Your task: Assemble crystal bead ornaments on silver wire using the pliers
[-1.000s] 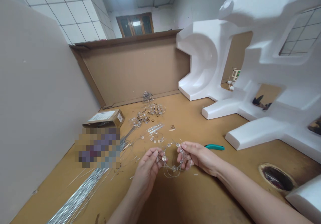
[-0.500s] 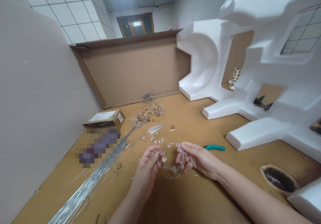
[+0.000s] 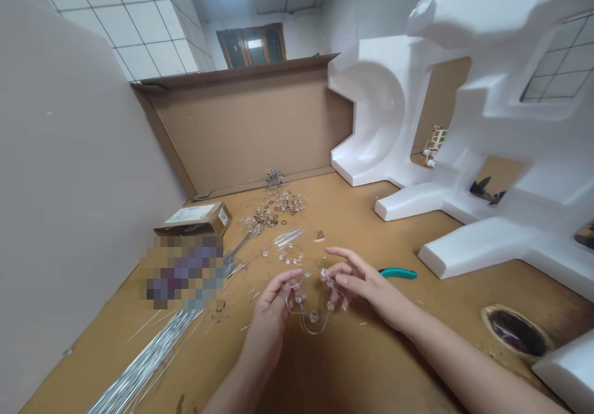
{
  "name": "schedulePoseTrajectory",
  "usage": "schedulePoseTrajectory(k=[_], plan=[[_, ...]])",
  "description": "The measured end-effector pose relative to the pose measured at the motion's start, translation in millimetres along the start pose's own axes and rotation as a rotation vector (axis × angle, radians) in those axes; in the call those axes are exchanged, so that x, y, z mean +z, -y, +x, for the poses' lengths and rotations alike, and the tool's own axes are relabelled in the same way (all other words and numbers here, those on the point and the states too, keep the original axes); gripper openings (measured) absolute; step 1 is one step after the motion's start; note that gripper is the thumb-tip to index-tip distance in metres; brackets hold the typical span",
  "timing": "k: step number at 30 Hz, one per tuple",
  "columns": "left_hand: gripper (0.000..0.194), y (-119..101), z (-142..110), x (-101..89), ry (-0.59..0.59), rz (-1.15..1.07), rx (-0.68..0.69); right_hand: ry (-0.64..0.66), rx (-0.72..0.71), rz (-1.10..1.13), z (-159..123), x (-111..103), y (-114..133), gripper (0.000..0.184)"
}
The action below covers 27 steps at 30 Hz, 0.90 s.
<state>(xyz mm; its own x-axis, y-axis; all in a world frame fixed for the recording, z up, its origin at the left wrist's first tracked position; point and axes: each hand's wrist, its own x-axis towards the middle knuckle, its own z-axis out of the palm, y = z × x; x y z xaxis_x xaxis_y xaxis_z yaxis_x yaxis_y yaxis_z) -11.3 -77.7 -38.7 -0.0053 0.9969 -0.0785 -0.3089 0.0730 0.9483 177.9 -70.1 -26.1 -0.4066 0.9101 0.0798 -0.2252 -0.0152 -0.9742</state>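
While your left hand [image 3: 273, 307] pinches the beaded wire ring [image 3: 314, 317], probably adjusting it, your right hand [image 3: 366, 282] is loosely spread, its hold unclear; next, steady both sides.

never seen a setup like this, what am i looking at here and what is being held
There is no machine here, just a person's two bare hands. Every picture comes from one camera worn on the head, looking forward and down. The left hand holds a beaded wire ring; the right hand is at its other side, though whether it grips is hard to tell. On the brown surface lie a bundle of straight wires, a cardboard box, more beaded pieces and a teal-handled tool.
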Motion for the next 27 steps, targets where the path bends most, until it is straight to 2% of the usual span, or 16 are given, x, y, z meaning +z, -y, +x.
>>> schedulePoseTrajectory(k=[6,10,13,15,18,20,23,27], plan=[[0.025,-2,1,-1.8,-0.057,-0.003,0.023,0.187,-0.014,-0.005,-3,-2,-8,0.072],[0.025,-4,0,-1.2,-0.013,-0.002,0.010,0.212,-0.001,0.082,-3,-2,-6,0.062],[0.024,-5,-2,-1.2,0.059,0.044,0.011,0.165,-0.003,0.179,-2,-3,-3,0.058],[0.027,-5,-3,-2.9,0.151,0.103,0.046,0.134,-0.002,0.229,-1,-4,-2,0.058],[0.043,-4,-4,-6.6,0.335,0.222,0.135,0.105,0.004,0.269,-2,-4,0,0.055],[0.056,-3,-6,-7.8,0.386,0.334,0.186,0.111,0.009,0.291,-3,-4,2,0.054],[0.070,-2,-10,-5.8,0.324,0.474,0.206,0.131,0.015,0.323,-4,-2,4,0.054],[0.071,2,-13,-0.2,0.204,0.505,0.205,0.147,0.021,0.351,-4,-1,6,0.054]])
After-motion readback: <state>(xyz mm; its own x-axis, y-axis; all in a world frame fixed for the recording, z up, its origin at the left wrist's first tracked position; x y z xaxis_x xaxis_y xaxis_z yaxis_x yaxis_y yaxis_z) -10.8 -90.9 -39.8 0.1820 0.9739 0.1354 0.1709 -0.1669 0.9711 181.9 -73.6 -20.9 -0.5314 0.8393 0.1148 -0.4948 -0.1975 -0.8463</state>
